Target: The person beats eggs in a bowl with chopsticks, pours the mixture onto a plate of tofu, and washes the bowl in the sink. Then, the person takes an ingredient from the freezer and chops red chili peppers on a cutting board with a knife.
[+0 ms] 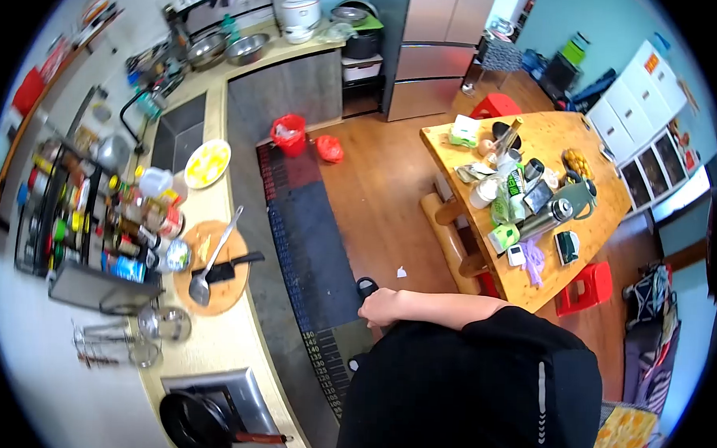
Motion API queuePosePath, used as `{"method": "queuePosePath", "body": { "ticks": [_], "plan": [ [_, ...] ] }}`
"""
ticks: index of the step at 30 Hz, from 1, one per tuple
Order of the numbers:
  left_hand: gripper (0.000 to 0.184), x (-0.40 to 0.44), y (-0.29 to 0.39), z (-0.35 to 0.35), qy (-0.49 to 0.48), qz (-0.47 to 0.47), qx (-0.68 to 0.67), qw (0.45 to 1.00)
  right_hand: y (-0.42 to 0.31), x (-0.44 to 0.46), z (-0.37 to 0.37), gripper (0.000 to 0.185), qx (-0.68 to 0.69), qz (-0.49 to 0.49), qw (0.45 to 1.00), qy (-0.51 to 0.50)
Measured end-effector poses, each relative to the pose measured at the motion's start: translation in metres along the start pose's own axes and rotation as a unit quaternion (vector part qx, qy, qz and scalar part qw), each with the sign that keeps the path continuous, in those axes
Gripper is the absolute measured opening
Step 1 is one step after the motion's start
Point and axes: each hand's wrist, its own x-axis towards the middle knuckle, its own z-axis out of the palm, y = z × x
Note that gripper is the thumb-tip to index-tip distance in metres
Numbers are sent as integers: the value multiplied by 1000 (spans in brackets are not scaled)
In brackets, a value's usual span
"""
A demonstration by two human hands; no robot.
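Observation:
My right hand (380,307) is held low in front of my black shirt, above the floor mat and beside a dark slipper (366,287). Its fingers are curled in, and nothing shows in them. My left hand is out of sight. On the counter to the left lies a round wooden cutting board (235,296), bearing a metal spatula (218,251) and a knife with a black handle (245,259). Beyond it sits an oval white plate (190,173) of yellow food pieces. A black pan (187,423) rests on the stove (256,388).
Seasoning bottles (155,214) crowd the wall side of the counter, near the sink (180,135). A red bin (289,136) and a red bag (329,149) are on the floor. At right, a wooden table (562,282) holds a thermos (547,219) and other items, with red stools around it.

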Motion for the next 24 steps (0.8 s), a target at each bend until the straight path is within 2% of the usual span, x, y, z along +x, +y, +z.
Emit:
{"method": "queuePosePath", "body": {
  "ticks": [2, 5, 7, 9, 11, 12, 13, 14, 15, 16, 17, 20, 21, 23, 24],
  "plan": [
    [36, -1, 35, 12, -9, 42, -46, 998, 23, 3, -22, 39, 36, -13, 999, 11],
    [35, 0, 101, 32, -51, 85, -96, 990, 61, 3, -86, 42, 91, -61, 989, 94],
    [34, -1, 152, 48, -85, 98, -124, 984, 91, -1, -136, 46, 130, -129, 962, 204],
    [33, 0, 204, 62, -120, 100, -155, 975, 120, -29, -199, 47, 163, -226, 905, 322],
    [33, 2, 255, 76, -163, 94, -183, 965, 159, -51, -251, 47, 393, -272, 842, 250],
    [33, 5, 279, 84, -184, 91, -202, 958, 187, -42, -255, 43, 541, -308, 762, 179],
    [32, 9, 303, 93, -208, 86, -222, 949, 218, -36, -262, 45, 608, -342, 702, 142],
    [32, 16, 326, 99, -233, 84, -238, 939, 256, -18, -261, 48, 601, -303, 719, 174],
    [32, 20, 351, 107, -258, 79, -251, 930, 286, 12, -245, 52, 412, -132, 855, 286],
    [32, 28, 376, 114, -279, 74, -268, 919, 298, 34, -221, 55, 70, 102, 938, 323],
    [32, 37, 402, 124, -298, 68, -287, 908, 311, 54, -195, 59, -66, 192, 924, 325],
    [31, 79, 479, 158, -356, 73, -336, 869, 353, 34, -199, 54, 122, 30, 969, 213],
    [31, 96, 507, 168, -375, 80, -350, 855, 376, 60, -175, 51, 356, -47, 892, 275],
    [31, 129, 572, 190, -429, 91, -380, 814, 419, 43, -195, 47, 349, -37, 911, 217],
    [36, 144, 610, 194, -527, 63, -342, 775, 440, 35, -203, 45, 343, -35, 920, 185]
  ]
}}
